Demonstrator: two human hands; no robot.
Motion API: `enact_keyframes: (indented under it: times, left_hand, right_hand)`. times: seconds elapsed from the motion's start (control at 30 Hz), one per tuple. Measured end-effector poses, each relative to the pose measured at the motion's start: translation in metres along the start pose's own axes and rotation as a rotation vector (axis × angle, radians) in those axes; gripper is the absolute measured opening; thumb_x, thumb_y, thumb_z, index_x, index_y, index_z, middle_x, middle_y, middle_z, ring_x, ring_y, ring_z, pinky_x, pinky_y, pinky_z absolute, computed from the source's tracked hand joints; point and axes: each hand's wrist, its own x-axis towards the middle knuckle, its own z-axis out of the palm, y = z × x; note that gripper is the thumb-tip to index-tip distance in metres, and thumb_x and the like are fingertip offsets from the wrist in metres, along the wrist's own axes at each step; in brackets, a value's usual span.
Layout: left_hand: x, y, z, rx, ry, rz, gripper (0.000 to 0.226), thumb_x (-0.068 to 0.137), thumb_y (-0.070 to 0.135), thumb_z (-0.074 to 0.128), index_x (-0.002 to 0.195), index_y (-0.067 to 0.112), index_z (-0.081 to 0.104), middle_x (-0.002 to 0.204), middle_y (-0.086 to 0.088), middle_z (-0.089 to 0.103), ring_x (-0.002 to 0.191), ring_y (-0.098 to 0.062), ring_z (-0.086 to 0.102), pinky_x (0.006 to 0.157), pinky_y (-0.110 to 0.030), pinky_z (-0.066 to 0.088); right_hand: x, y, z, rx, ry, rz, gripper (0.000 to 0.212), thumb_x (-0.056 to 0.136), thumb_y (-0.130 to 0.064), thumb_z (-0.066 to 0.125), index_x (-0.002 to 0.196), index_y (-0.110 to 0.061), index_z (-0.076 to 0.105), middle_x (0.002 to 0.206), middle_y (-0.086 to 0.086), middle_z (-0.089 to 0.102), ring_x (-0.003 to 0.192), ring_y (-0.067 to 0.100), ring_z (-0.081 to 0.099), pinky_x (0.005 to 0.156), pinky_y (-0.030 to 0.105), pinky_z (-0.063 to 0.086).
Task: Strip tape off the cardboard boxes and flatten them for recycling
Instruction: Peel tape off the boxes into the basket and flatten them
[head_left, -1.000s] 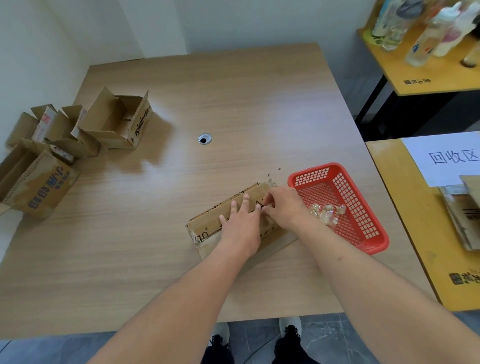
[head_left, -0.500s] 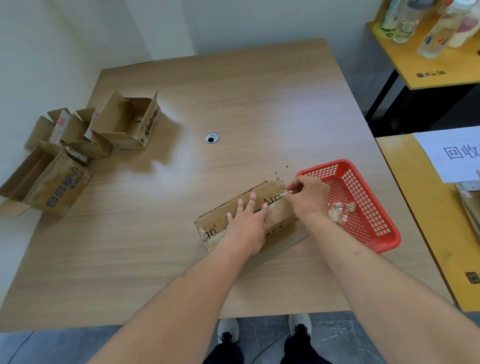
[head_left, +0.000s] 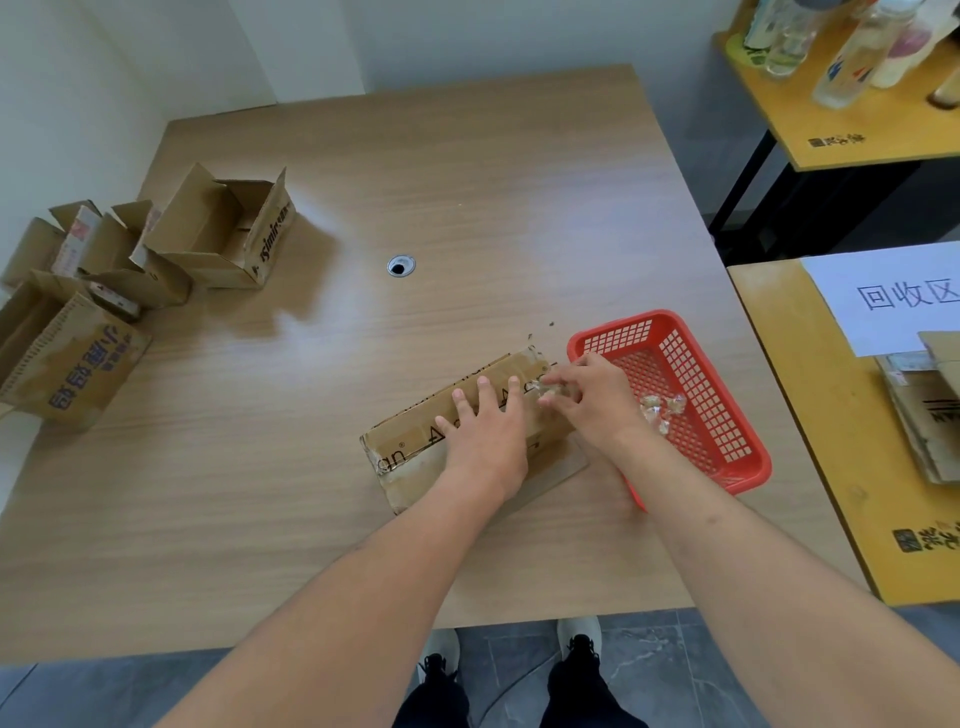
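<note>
A long brown cardboard box (head_left: 415, 441) lies flat-sided on the wooden table (head_left: 467, 208) in front of me. My left hand (head_left: 485, 431) presses down on its top with fingers spread straight. My right hand (head_left: 589, 397) is at the box's right end, pinching a crumpled strip of clear tape (head_left: 550, 391) that still reaches the box top. Right beside that hand stands a red plastic basket (head_left: 727, 452) with balls of clear tape (head_left: 660, 408) inside.
Three opened cardboard boxes (head_left: 228, 228) (head_left: 119, 265) (head_left: 67, 364) sit at the table's left edge. A cable hole (head_left: 401, 265) marks the table's middle. At right, a yellow table holds a paper sign (head_left: 893, 296) and flattened cardboard (head_left: 930, 415); bottles (head_left: 852, 47) stand farther back.
My right hand has pulled the tape strip off toward the box's right end and bunched it. My left hand stays pressed on the box top. The camera shifted slightly.
</note>
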Motion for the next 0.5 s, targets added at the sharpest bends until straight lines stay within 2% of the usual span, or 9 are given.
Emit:
enact_keyframes:
  times: [0.07,0.17,0.23,0.33,0.4,0.5]
  left_hand:
    - [0.001,0.005,0.002,0.011,-0.003,-0.012,0.077,0.104,0.021,0.048,0.162,0.024,-0.002,0.167,-0.018,-0.006,0.150,-0.055,0.000,0.114,-0.074,0.019]
    - [0.001,0.005,0.010,0.033,0.008,-0.008,0.072,0.105,0.024,0.043,0.162,0.025,-0.001,0.167,-0.017,-0.009,0.149,-0.057,-0.004,0.114,-0.075,0.017]
    - [0.001,0.003,0.013,0.055,0.012,0.008,0.071,0.106,0.027,0.040,0.162,0.025,-0.004,0.167,-0.017,-0.011,0.149,-0.058,-0.004,0.114,-0.074,0.018]
    - [0.001,0.002,0.013,0.073,0.006,0.027,0.064,0.110,0.035,0.030,0.162,0.025,-0.006,0.167,-0.017,-0.013,0.149,-0.058,-0.004,0.114,-0.074,0.019]
    - [0.000,0.001,0.013,0.074,-0.002,0.028,0.062,0.110,0.037,0.027,0.162,0.026,-0.006,0.167,-0.017,-0.014,0.149,-0.057,-0.005,0.115,-0.074,0.018]
    - [-0.001,0.000,0.013,0.082,-0.002,0.031,0.062,0.110,0.038,0.025,0.161,0.026,-0.008,0.167,-0.016,-0.015,0.149,-0.056,-0.007,0.115,-0.073,0.017]
  right_hand:
    - [0.001,0.001,0.000,-0.034,-0.021,-0.051,0.027,0.085,-0.027,0.084,0.110,-0.020,0.079,0.098,-0.006,0.053,0.078,0.002,0.050,0.075,0.012,0.038]
    - [0.006,-0.001,0.000,-0.132,-0.068,-0.099,0.027,0.084,-0.036,0.083,0.103,-0.018,0.075,0.098,-0.006,0.055,0.086,0.013,0.056,0.082,0.026,0.046]
    - [0.010,-0.004,0.000,-0.142,-0.050,-0.048,0.023,0.087,-0.037,0.080,0.097,-0.018,0.073,0.094,-0.006,0.061,0.089,0.015,0.059,0.083,0.029,0.048]
    - [0.009,0.000,0.002,0.108,0.069,0.139,0.022,0.090,-0.035,0.078,0.080,-0.017,0.073,0.077,-0.007,0.073,0.071,0.012,0.072,0.077,0.033,0.060]
    - [0.006,0.003,0.002,0.328,0.113,0.272,0.021,0.091,-0.031,0.078,0.079,-0.014,0.073,0.071,-0.003,0.075,0.059,0.010,0.073,0.071,0.033,0.063]
    - [0.000,0.004,0.003,0.587,0.177,0.403,0.017,0.090,-0.024,0.080,0.080,-0.010,0.075,0.074,0.003,0.077,0.064,0.014,0.076,0.073,0.032,0.063]
